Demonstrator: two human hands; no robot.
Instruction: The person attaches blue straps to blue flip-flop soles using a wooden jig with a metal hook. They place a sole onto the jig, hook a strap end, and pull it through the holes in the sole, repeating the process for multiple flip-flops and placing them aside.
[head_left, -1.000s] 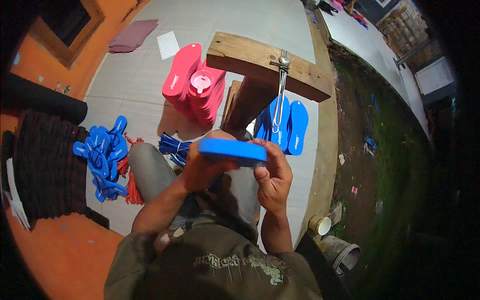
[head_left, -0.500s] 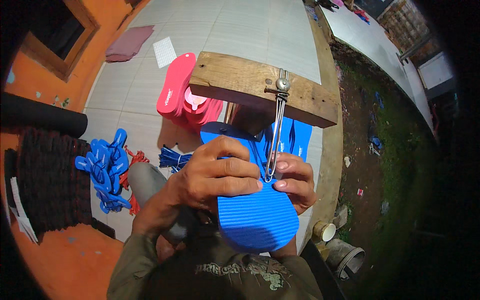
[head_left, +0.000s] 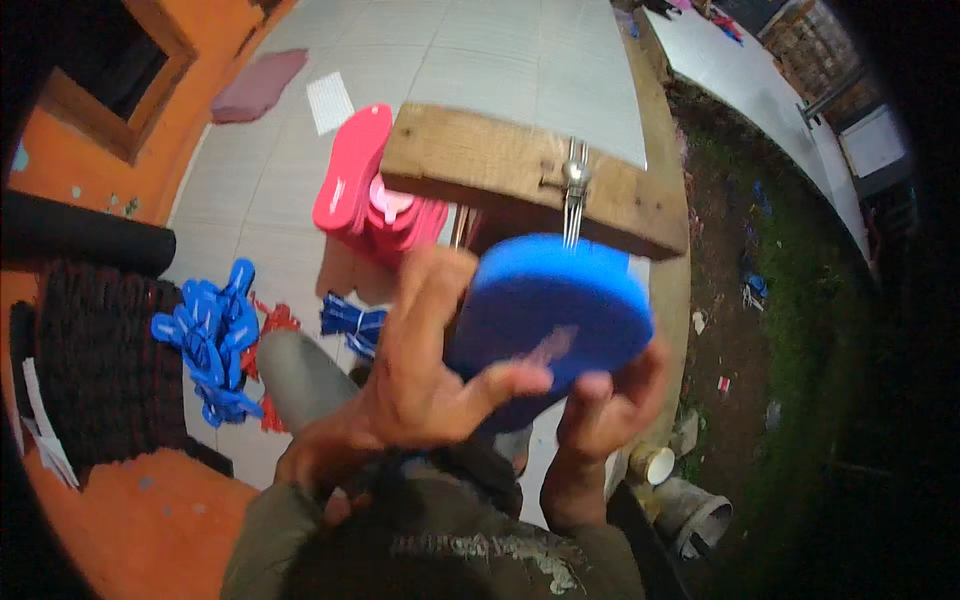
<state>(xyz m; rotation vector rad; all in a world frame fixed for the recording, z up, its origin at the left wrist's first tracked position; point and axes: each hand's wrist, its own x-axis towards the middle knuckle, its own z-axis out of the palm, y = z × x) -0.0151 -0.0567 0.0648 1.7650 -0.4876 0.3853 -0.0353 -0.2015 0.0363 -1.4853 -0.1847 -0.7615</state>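
Both my hands hold a blue foam sandal sole (head_left: 550,310) up close to the camera, its flat face tilted toward me. My left hand (head_left: 430,370) wraps its left edge, thumb across the face. My right hand (head_left: 600,410) grips the lower right edge from underneath. Just behind the sole's top edge, a metal pronged tool (head_left: 573,195) hangs from a wooden plank (head_left: 480,165); its prongs point down at the sole.
A stack of pink-red soles (head_left: 370,195) lies on the tiled floor behind the plank. Blue straps (head_left: 210,335) are heaped at the left beside a dark mat (head_left: 90,370). More blue straps (head_left: 350,322) lie near my knee. A pipe (head_left: 700,515) and grass lie right.
The blue sole went from flat at chest height to tilted upright and lifted close to the prongs. My hands shifted around its edges and the view moved closer.
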